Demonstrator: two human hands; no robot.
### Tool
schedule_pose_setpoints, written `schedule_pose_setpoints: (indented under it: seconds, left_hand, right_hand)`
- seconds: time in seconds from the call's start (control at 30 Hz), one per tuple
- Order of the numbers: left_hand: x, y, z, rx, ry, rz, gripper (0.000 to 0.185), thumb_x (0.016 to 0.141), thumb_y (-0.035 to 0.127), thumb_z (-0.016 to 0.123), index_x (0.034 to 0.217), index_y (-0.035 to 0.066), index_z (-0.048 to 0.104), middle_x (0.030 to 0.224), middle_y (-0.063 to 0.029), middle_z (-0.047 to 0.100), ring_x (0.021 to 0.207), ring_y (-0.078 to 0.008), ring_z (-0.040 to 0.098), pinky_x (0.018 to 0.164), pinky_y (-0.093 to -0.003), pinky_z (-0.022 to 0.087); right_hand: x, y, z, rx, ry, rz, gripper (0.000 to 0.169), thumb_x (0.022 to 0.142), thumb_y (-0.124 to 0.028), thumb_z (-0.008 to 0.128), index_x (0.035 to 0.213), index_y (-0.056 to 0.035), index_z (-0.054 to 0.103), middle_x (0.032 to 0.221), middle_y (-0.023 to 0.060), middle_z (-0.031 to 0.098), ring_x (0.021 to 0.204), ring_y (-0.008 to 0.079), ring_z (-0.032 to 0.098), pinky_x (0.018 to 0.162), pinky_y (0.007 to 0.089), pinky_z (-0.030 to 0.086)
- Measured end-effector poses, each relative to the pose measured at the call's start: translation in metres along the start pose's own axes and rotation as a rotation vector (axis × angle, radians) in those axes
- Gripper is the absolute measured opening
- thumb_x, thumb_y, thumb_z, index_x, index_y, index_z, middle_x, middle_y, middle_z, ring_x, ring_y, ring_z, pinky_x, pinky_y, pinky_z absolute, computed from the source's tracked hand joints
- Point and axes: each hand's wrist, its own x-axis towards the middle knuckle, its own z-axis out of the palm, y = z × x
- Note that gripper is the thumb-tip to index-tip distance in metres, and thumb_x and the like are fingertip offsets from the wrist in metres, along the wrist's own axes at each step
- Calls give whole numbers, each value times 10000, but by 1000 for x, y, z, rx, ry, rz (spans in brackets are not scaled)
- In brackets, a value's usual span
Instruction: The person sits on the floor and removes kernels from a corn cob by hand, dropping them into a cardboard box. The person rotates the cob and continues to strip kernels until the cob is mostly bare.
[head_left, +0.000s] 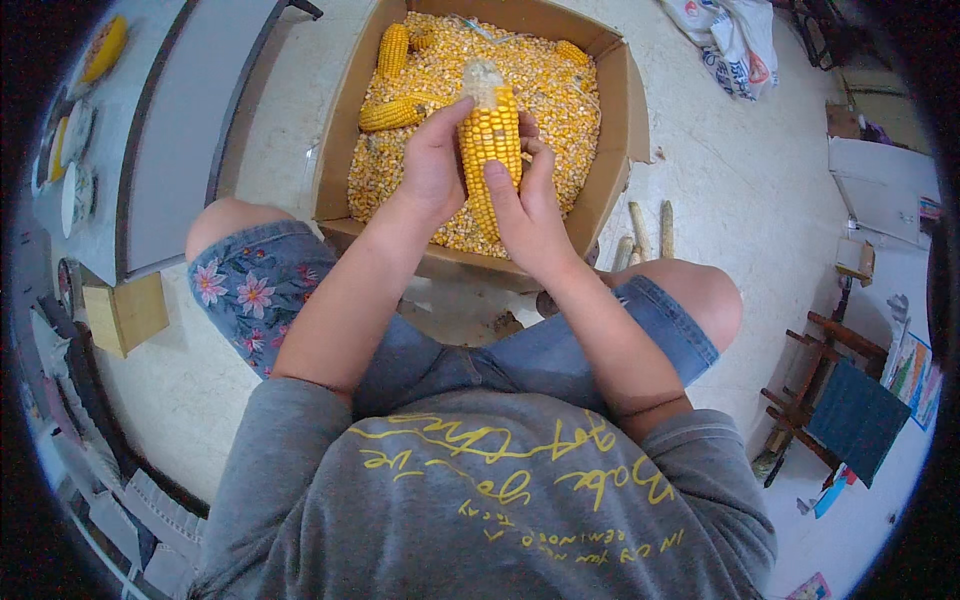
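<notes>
Between my two hands is a dried ear of yellow corn (491, 142), held over a cardboard box. Its far end is stripped of kernels, showing pale bare cob. My left hand (436, 161) grips the left side, thumb near the edge of the bare part. My right hand (531, 202) holds the lower right side, thumb laid across the kernels and fingers curled behind, partly hidden. Loose corn kernels (555, 105) fill the cardboard box (626, 105). Whole ears lie on them: an upright one (393, 51), another at the left (391, 115) and one at the far right (572, 52).
Several stripped cobs (667, 229) lie on the floor right of the box. A white printed plastic bag (731, 49) rests at the upper right. At the left stands a table (195, 135) with dishes; a wooden-framed folding stool (855, 420) is at the right.
</notes>
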Motion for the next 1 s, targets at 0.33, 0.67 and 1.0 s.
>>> schedule_pose_setpoints:
  seconds: [0.33,0.67,1.0]
  left_hand:
    - [-6,4,5,227,116,75,362,817,278,398,1013,-15,483,926,-121,559,840,-202,547,798,-315,424]
    - [-9,2,16,225,162,44,329,843,286,390,1008,17,484,898,-91,556,851,-182,540,798,-310,422]
    - [-18,-2,30,265,307,189,439,875,419,281,1050,48,437,935,-77,517,857,-172,532,774,-321,432]
  right_hand:
    - [-1,-9,-1,15,-83,37,640,758,-102,564,1231,61,166,1110,175,435,1028,221,455,857,304,365]
    - [-4,-15,-4,-202,-51,18,688,740,-217,561,1222,73,165,1073,284,436,958,380,487,785,383,416]
    - [4,-31,-25,-368,-86,-124,588,682,-233,615,1119,32,326,996,243,474,887,364,507,740,375,434]
